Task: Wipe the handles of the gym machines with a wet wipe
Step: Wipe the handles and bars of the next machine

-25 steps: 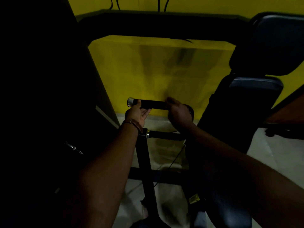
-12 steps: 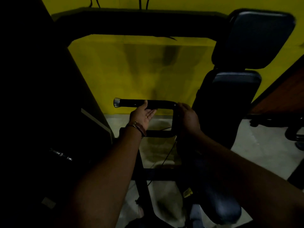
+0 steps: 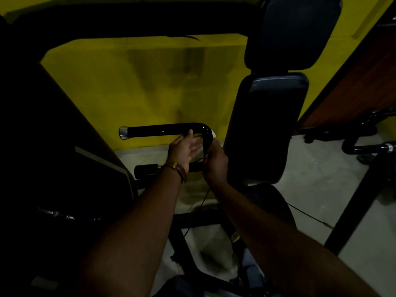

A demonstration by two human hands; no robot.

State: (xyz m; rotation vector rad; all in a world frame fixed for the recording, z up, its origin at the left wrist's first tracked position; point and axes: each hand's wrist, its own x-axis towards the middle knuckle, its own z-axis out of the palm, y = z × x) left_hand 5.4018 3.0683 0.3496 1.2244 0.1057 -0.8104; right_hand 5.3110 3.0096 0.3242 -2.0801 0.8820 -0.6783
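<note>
A black machine handle (image 3: 162,130) with a silver end cap runs level at mid-frame and bends downward at its right end. My right hand (image 3: 215,161) grips the downward part of the bend, pressing a white wet wipe (image 3: 213,133) against it; only a small corner of the wipe shows above the fingers. My left hand (image 3: 185,147) is palm up just under the handle near the bend, fingers straight, fingertips touching the bar.
Dark padded backrests (image 3: 267,125) stand right of the handle. A yellow wall (image 3: 128,86) lies behind. A dark machine body (image 3: 53,146) fills the left. Another bar with a silver cap (image 3: 372,147) sits far right above the grey floor (image 3: 310,179).
My right hand slid from the level bar round to the bend and down it. My left hand moved right along the underside toward the bend. The view shifted right.
</note>
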